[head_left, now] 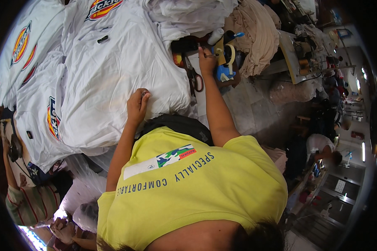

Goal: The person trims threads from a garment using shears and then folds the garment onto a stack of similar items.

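White T-shirts with a coloured chest print lie heaped across the work surface. My left hand (138, 104) rests at the near edge of one white T-shirt (109, 79). Its fingers are curled, and a small thing seems to show by the thumb, too small to name. Further right, my right hand (207, 62) is closed over a pale sheet of paper (200, 98). What its fingertips pinch, if anything, I cannot make out. Just left of that hand lie scissors (192, 75) with dark handles. A roll of cream tape (231, 54) sits on its right.
A white bottle (215, 36) stands behind my right hand, beside a blue-wrapped item (226, 72). Beige cloth (253, 37) is piled at the far right. A small black tag (102, 39) lies on the shirts. At lower left, a person in a striped shirt (33, 205) is nearby.
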The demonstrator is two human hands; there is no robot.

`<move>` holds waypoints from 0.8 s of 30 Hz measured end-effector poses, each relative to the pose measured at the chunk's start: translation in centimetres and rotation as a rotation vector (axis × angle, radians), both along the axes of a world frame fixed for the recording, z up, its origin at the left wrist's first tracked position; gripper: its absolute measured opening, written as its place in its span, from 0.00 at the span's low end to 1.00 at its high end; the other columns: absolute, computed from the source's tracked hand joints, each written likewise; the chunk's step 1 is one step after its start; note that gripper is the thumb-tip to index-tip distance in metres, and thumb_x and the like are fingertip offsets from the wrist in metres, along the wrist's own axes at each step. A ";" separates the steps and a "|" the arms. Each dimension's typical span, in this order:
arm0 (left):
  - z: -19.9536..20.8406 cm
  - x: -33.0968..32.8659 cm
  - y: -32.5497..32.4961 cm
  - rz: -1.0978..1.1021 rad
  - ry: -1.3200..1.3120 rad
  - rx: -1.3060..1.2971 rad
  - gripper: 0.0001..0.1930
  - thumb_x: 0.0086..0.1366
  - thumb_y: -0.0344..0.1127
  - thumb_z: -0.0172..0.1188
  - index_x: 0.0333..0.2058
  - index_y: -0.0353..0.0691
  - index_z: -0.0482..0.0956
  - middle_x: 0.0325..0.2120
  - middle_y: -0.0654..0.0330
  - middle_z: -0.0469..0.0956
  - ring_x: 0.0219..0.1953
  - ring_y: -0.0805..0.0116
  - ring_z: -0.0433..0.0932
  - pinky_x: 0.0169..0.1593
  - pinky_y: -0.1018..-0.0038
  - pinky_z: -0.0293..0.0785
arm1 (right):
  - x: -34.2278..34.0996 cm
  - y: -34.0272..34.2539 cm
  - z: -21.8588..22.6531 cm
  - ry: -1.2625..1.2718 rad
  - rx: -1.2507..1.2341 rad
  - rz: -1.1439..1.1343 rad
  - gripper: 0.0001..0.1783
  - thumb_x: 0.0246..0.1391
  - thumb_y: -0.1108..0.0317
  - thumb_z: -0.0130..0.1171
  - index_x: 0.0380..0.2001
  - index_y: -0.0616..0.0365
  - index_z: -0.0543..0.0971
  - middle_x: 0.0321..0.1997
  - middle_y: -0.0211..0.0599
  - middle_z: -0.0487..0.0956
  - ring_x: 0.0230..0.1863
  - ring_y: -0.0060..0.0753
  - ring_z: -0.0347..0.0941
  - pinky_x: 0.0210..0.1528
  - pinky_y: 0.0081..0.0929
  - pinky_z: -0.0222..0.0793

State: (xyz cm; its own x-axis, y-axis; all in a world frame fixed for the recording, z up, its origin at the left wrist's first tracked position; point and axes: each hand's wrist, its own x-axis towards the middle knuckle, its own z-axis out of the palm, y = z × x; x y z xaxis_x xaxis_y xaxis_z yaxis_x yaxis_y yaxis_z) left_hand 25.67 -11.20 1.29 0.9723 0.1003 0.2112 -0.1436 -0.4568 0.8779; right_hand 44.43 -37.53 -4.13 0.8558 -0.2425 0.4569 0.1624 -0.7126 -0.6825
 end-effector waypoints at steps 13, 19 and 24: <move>-0.2 -0.1 0.0 0.000 0.002 -0.022 0.11 0.62 0.41 0.52 0.32 0.38 0.73 0.22 0.52 0.74 0.27 0.55 0.74 0.31 0.69 0.68 | 0.4 0.3 -0.3 -0.166 0.033 -0.004 0.21 0.51 0.55 0.55 0.15 0.61 0.70 0.13 0.47 0.67 0.13 0.44 0.61 0.19 0.35 0.57; 0.1 0.2 0.1 -0.013 0.017 0.017 0.11 0.61 0.40 0.52 0.32 0.38 0.73 0.22 0.53 0.75 0.26 0.56 0.74 0.31 0.70 0.68 | 0.2 -0.8 1.2 0.030 0.280 0.046 0.22 0.50 0.52 0.57 0.16 0.60 0.71 0.12 0.34 0.69 0.13 0.26 0.60 0.20 0.26 0.62; 2.4 1.0 -0.6 -0.011 0.106 -0.040 0.11 0.59 0.40 0.55 0.34 0.39 0.74 0.17 0.56 0.73 0.18 0.63 0.71 0.25 0.73 0.65 | -4.4 4.3 10.3 0.112 0.550 0.507 0.23 0.53 0.48 0.52 0.24 0.60 0.77 0.21 0.28 0.75 0.22 0.16 0.66 0.25 0.16 0.64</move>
State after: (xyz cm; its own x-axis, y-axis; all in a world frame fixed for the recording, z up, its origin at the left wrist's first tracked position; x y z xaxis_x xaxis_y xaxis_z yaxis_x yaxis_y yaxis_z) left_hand 26.71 -11.78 3.68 0.9901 0.0954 0.1030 -0.0537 -0.4201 0.9059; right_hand 40.00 -33.22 6.19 0.9575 0.0250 0.2875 0.2884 -0.1210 -0.9498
